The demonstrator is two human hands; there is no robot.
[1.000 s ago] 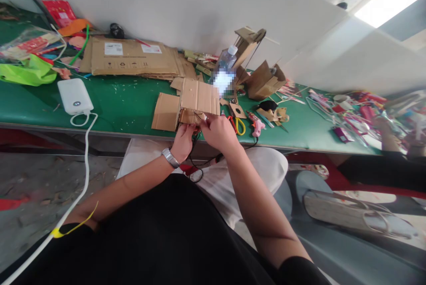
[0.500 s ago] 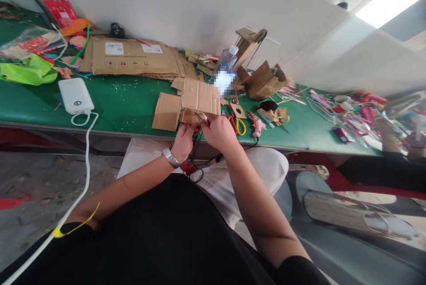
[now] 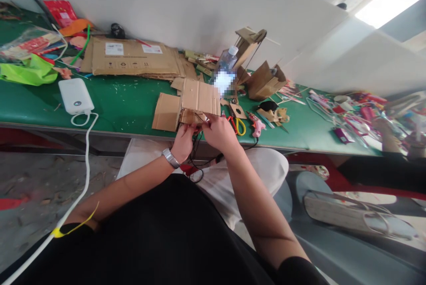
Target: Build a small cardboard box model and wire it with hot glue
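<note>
A cardboard box (image 3: 201, 94) with flaps folded out sits at the bench's front edge. Below its front face (image 3: 191, 116), my left hand (image 3: 183, 140) is closed, fingertips pinched close to the cardboard. My right hand (image 3: 218, 132) is closed at the box's front right corner, a small pale bit showing by its fingertips. What either hand pinches is mostly hidden by the fingers. Thin black cords (image 3: 195, 154) hang between the hands down to my lap, and a dark line crosses the front cardboard towards my right fingers.
Red-and-yellow-handled scissors (image 3: 240, 126) and a pink glue gun (image 3: 256, 125) lie right of the box. Behind stand a bottle (image 3: 228, 59) and a cardboard structure (image 3: 266, 81). A white power bank (image 3: 76, 95) with cable lies left. Another person's arm (image 3: 386, 138) is at the far right.
Almost nothing differs. My right fingers have shifted very slightly at the box's corner; the box and left hand stay in place.
</note>
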